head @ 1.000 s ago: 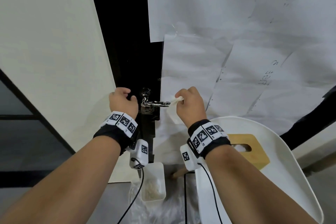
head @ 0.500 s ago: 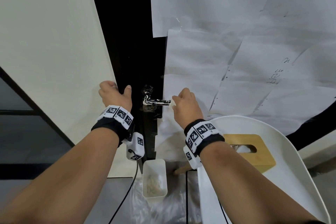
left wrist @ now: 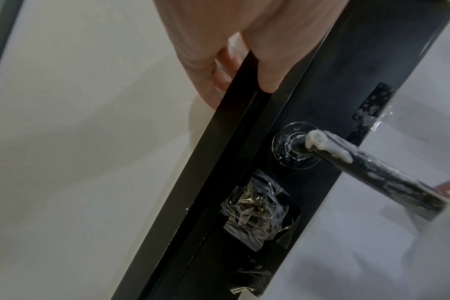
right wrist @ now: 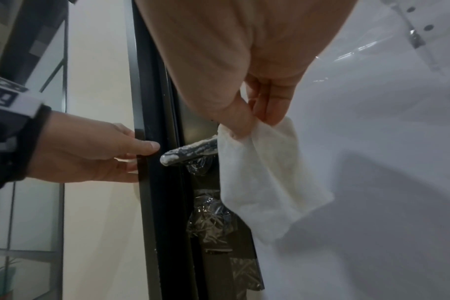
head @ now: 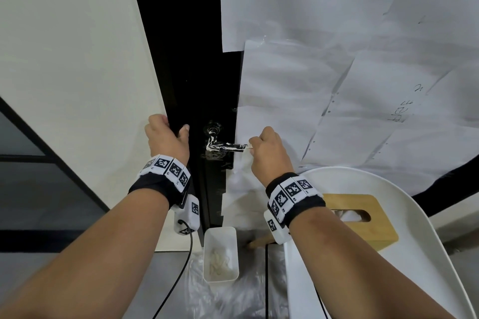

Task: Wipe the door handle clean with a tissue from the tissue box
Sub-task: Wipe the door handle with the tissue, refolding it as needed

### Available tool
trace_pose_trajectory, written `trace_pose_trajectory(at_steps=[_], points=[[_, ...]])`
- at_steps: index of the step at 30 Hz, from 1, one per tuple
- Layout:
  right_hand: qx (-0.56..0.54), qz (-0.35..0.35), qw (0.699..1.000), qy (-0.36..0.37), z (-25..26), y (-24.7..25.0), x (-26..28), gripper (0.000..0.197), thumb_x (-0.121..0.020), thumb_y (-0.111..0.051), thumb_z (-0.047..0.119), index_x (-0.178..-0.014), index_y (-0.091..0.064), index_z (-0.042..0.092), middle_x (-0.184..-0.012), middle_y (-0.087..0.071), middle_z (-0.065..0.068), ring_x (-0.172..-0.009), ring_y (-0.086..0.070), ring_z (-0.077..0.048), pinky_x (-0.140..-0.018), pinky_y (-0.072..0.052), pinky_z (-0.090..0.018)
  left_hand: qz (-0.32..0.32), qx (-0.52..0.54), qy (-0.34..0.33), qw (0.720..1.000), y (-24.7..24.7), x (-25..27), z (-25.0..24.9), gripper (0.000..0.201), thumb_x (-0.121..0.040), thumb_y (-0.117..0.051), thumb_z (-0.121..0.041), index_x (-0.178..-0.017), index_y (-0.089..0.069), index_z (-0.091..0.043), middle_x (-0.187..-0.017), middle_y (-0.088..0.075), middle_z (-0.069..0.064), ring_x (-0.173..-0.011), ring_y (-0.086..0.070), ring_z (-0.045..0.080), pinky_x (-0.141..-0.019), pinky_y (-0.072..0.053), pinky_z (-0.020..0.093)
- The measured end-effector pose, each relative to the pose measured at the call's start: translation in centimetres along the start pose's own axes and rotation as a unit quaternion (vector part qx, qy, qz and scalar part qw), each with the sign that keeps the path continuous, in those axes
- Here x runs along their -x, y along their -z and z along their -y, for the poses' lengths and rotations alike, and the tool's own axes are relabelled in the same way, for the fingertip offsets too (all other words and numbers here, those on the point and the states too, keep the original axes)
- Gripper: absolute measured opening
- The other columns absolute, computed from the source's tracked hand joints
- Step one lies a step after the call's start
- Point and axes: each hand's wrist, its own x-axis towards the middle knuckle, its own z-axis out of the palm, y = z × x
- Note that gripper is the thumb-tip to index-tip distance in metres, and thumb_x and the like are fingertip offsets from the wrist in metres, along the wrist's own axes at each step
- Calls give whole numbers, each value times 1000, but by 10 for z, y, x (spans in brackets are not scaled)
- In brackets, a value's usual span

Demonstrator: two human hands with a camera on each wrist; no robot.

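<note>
Nearest the camera, on the floor below the wrists, a small white rectangular bin (head: 220,254) holds crumpled pale scraps and sits on wrinkled clear plastic sheeting (head: 233,298). To its right a smooth, rounded white chair (head: 414,215) carries the tissue box (head: 363,217), a light wooden block with an oval slot in its top and white tissue showing through the slot.

Farther on, both forearms reach forward, each wrist wrapped in a black band with square-patterned white tags. The left hand (head: 166,137) grips the edge of the glossy black door (head: 186,59), thumb on the front face and fingers wrapped round behind the edge. The right hand (head: 269,150) pinches a soft, textured white tissue (right wrist: 265,172) between thumb and fingers; the sheet hangs loose below the pinch and touches the free end of the door handle (head: 225,146).

That handle is a dark, straight lever on a round shiny base, streaked and blobbed with a white paste. Below it, crinkled clear film (left wrist: 254,211) is taped over the lock area. Beyond, creased white paper sheets (head: 337,59) cover the door to the right.
</note>
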Motion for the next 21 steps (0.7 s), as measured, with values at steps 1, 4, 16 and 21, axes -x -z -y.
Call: trace_pose_trajectory(at_steps=[1, 4, 16, 21], points=[[-3, 5, 1000, 0, 1, 0, 0, 15, -78, -54, -10, -88, -58, 1, -97, -44, -12, -86, -45, -26, -58, -39, -32, 0, -2, -2, 1000, 0, 1, 0, 40, -85, -68, -21, -110, -43, -3, -109, -48, 17, -75, -45, 25, -64, -37, 33], [-11, 16, 1000, -4, 1, 5, -3, 18, -78, -54, -9, -91, -58, 1, -98, -46, -12, -85, -46, -28, -61, -44, -36, 1, -8, -1, 1000, 0, 1, 0, 40, -86, -68, -21, -111, -42, -3, -110, -48, 17, -75, -46, 25, -63, -38, 34], [-39, 4, 999, -13, 2, 3, 0, 27, -73, -51, -14, -92, -60, 3, -96, -49, -9, -83, -48, -27, -59, -39, -32, 0, -12, 10, 1000, 0, 1, -3, 40, -85, -69, -20, -110, -41, -5, -111, -48, 15, -75, -47, 25, -64, -39, 33], [-64, -11, 997, -37, -1, 3, 0, 25, -79, -54, -9, -97, -64, 5, -96, -49, -10, -85, -52, -28, -66, -51, -40, 3, -13, 17, 1000, 1, 1, -3, 39, -85, -69, -21, -109, -42, -7, -110, -48, 13, -74, -48, 25, -64, -40, 34]])
